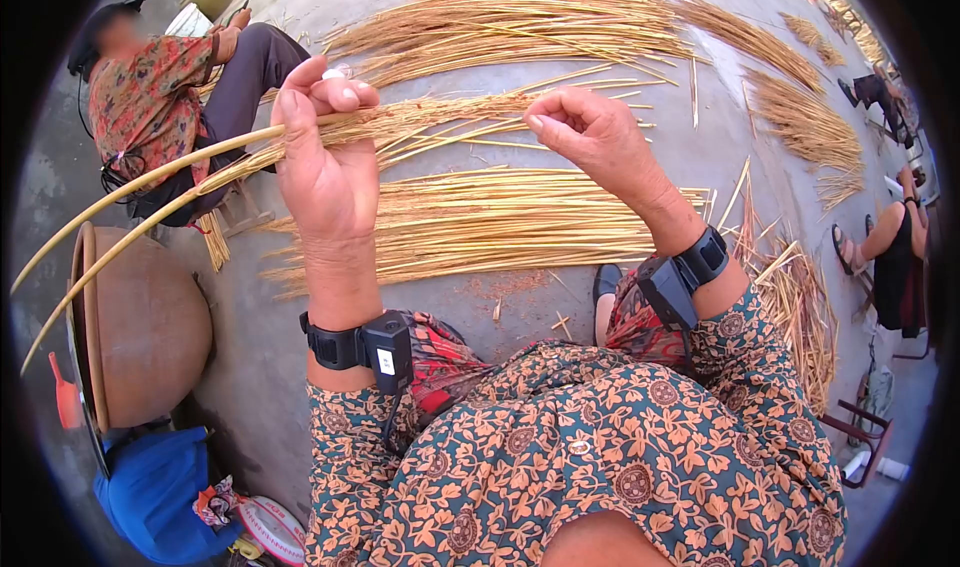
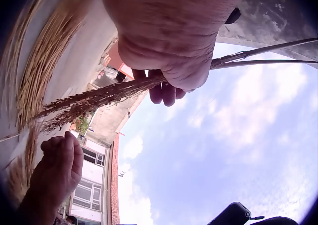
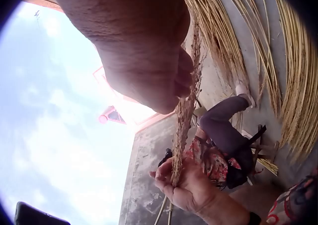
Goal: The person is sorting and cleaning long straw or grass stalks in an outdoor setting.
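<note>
In the head view my left hand (image 1: 330, 162) is raised palm up and grips two long sorghum stalks (image 1: 150, 179). Their bare yellow ends reach out to the left in a curve, while the brownish seed heads (image 1: 430, 117) point right. My right hand (image 1: 605, 147) is beside the tips of the seed heads, fingers curled in and thumb against the index finger. The left wrist view has the seed heads (image 2: 104, 96) running past just above the right hand (image 2: 58, 165), with a gap showing between. In the right wrist view the left hand (image 3: 191, 185) holds the stalks low in its palm.
Bundles of stalks lie on the concrete: a far pile (image 1: 520, 27), a near pile (image 1: 520, 217) and loose straw (image 1: 795, 307) at right. A large clay pot (image 1: 150, 327) and a blue cloth (image 1: 165, 497) stand at left. A seated person (image 1: 160, 97) is at upper left.
</note>
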Tool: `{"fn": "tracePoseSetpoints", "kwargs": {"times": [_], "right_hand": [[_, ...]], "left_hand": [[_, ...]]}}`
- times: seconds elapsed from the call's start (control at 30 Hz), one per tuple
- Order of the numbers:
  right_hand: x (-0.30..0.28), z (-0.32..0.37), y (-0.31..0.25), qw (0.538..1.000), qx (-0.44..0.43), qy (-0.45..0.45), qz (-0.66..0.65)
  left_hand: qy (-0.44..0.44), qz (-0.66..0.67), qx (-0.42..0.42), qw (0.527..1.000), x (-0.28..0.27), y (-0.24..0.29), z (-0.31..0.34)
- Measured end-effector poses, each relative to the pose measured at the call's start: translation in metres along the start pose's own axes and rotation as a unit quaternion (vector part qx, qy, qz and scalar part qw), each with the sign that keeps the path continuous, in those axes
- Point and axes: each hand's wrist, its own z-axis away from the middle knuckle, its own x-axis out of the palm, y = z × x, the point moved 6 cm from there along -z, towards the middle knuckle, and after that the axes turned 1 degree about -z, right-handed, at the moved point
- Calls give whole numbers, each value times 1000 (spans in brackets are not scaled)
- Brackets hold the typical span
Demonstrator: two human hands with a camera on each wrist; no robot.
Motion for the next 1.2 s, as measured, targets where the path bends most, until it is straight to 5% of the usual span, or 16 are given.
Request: {"fn": "tracePoseSetpoints", "kwargs": {"times": [0.07, 0.2, 0.33, 0.87, 0.97, 1.2], "right_hand": [[1, 1, -15, 994, -100, -20, 35], [-12, -3, -22, 993, -20, 74, -88], [-2, -6, -31, 988, -133, 77, -15], [11, 1, -43, 934, -275, 62, 220], [15, 1, -38, 923, -276, 74, 256], [18, -2, -24, 980, -165, 24, 112]], "left_hand": [[-20, -14, -38, 999, -1, -8, 3], [-7, -31, -97, 995, 11, -22, 9], [-9, -46, -132, 990, 21, -41, 19], [-22, 5, -182, 983, 40, -66, 31], [-8, 34, -208, 977, 41, -72, 34], [-18, 46, -217, 975, 43, -74, 35]]}}
